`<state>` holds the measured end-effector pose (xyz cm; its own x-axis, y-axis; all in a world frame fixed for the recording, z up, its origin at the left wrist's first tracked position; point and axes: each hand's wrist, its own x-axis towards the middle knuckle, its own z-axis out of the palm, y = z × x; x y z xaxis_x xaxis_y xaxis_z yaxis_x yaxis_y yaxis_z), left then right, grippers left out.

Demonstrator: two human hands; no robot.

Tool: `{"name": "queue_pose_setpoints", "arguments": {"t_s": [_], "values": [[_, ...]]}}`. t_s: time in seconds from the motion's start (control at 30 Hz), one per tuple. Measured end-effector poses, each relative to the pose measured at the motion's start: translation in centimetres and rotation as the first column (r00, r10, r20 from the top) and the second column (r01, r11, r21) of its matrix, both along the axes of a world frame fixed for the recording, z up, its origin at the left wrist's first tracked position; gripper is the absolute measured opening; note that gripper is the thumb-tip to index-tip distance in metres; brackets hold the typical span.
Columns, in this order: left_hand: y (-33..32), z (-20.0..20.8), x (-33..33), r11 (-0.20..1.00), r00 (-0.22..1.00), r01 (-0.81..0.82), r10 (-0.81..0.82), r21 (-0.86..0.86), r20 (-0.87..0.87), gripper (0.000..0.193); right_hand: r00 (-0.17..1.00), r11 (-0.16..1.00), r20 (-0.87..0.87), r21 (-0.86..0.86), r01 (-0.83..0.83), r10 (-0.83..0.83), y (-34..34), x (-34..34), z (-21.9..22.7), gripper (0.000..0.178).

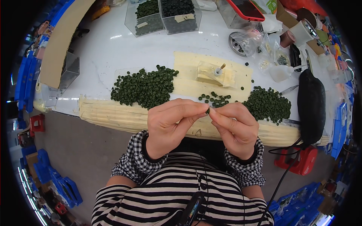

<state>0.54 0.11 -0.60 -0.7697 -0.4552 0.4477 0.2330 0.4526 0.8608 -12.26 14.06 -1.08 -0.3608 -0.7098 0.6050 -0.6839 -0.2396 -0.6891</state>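
Observation:
Between the fingertips of my left hand (171, 120) and my right hand (236, 126) is a small dark green round cap (207, 111). Both hands pinch it above the table's front edge; its far side is hidden by my fingers. Beyond my left hand lies a large pile of dark green caps (145, 87). A second pile of green caps (267, 103) spreads past my right hand. Several loose caps (215, 99) lie just beyond my fingertips. Farther off, a small taped block (211, 77) with a short upright peg rests on a yellowish sheet (184, 62).
Two clear bins (181, 22) of dark pieces stand at the back. A red-framed phone (247, 9) sits on a clear box. Plastic bags (264, 49), a white squeeze bottle (281, 73), tweezers (289, 89) and a black padded object (311, 105) crowd the right. Padding (109, 113) covers the front edge.

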Motion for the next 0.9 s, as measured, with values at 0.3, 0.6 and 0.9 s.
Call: {"name": "queue_pose_setpoints", "arguments": {"t_s": [0.3, 0.6, 0.9], "values": [[0.12, -0.2, -0.18, 0.982, 1.0, 0.024, -0.027, 0.187, 0.01, 0.018, 0.996, 1.0, 0.088, -0.007, 0.02, -0.019, 0.19, 0.17, 0.1, 0.033], [0.08, 0.06, -0.13, 0.981, 1.0, 0.029, -0.03, 0.19, 0.001, 0.018, 0.999, 1.0, 0.052, -0.005, 0.015, -0.014, 0.24, 0.06, 0.45, 0.033], [-0.12, 0.21, -0.09, 0.989, 1.0, 0.019, -0.021, 0.144, 0.013, 0.019, 0.999, 1.0, 0.041, -0.002, 0.017, -0.017, 0.0, 0.0, 0.59, 0.032]]}}
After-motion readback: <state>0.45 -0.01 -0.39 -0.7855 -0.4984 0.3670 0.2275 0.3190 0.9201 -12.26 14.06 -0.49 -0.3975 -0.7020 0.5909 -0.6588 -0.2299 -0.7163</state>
